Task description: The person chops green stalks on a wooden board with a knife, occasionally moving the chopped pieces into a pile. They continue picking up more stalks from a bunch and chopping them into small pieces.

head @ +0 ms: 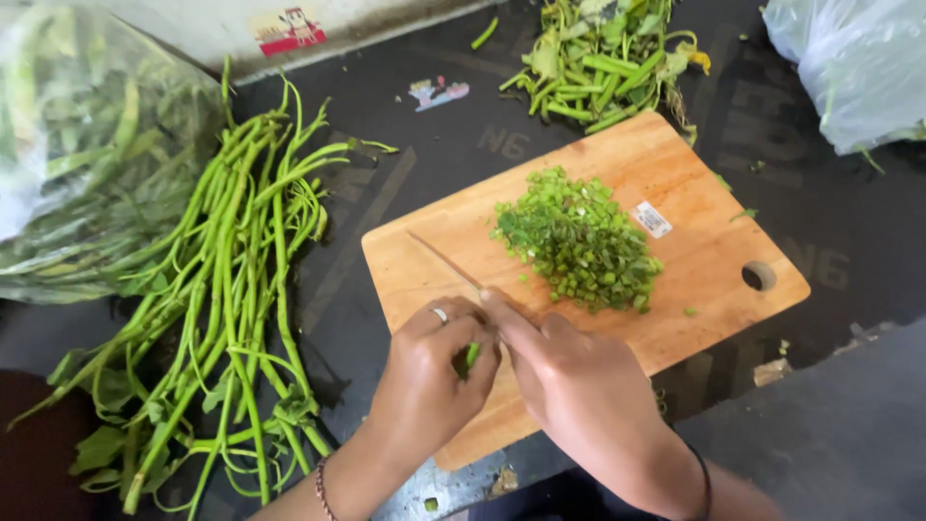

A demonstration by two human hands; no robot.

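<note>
My right hand (579,381) grips a knife (446,261) whose thin blade lies across the wooden cutting board (675,174), pointing up-left. My left hand (432,371), with a ring on one finger, is curled around a short green stem piece (473,354) right beside the knife handle. A heap of finely chopped green stems (577,241) sits in the middle of the board, to the right of the blade.
A long bundle of green leafy stems (231,289) lies on the dark surface left of the board. A clear plastic bag with greens (87,154) is at far left. Cut scraps (603,63) lie behind the board, another plastic bag (854,68) at top right.
</note>
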